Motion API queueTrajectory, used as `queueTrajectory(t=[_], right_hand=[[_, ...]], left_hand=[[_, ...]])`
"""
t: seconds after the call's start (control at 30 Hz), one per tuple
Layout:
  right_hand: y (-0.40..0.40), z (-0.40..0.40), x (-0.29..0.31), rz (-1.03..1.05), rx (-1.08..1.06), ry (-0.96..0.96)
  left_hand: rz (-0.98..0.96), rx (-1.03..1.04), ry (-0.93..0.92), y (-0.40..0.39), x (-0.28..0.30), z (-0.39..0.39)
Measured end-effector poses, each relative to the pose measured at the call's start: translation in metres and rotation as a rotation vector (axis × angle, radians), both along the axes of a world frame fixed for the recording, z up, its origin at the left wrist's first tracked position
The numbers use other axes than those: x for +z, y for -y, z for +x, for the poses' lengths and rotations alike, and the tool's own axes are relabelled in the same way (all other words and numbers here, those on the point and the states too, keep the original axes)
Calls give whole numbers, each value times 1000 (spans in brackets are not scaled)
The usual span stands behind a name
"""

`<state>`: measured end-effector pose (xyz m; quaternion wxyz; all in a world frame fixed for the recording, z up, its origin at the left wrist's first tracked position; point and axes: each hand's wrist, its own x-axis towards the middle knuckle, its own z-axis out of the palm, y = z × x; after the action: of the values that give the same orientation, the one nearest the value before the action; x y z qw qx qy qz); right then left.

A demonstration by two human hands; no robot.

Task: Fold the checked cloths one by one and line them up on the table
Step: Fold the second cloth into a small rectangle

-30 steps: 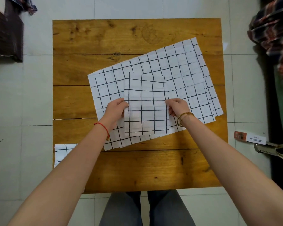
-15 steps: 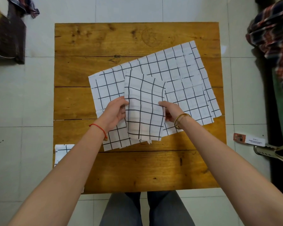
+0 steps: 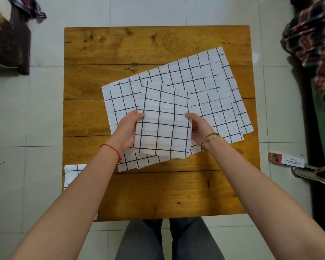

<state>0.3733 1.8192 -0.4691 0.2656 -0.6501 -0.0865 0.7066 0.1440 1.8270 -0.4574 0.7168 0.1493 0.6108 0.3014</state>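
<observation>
Above the spread cloths (image 3: 204, 91), I see both hands, left hand (image 3: 128, 128) and right hand (image 3: 198, 128), now grasping the folded cloth (image 3: 162, 121) lifted, ready for lining up.

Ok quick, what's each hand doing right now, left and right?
Left hand: grips the left edge of the folded checked cloth.
Right hand: grips the same cloth's right edge.

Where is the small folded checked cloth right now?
In the head view the small folded white black-checked cloth is mid-table, held between the left hand and right hand, above the unfolded checked cloths on the wooden table.
</observation>
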Motion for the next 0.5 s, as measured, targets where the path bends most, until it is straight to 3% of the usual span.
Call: queueTrajectory(t=[0.13,0.23,0.37,0.5], right_hand=[[3,4,2,32,105,50],[9,5,3,106,219,254],[11,-2,12,319,124,438],[14,-2,18,535,73,572]], left_hand=[[17,-107,-171,7,6,-2],[68,-155,-348,13,3,-6],[172,-157,-505,18,8,-13],[449,-99,-542,26,21,-15]])
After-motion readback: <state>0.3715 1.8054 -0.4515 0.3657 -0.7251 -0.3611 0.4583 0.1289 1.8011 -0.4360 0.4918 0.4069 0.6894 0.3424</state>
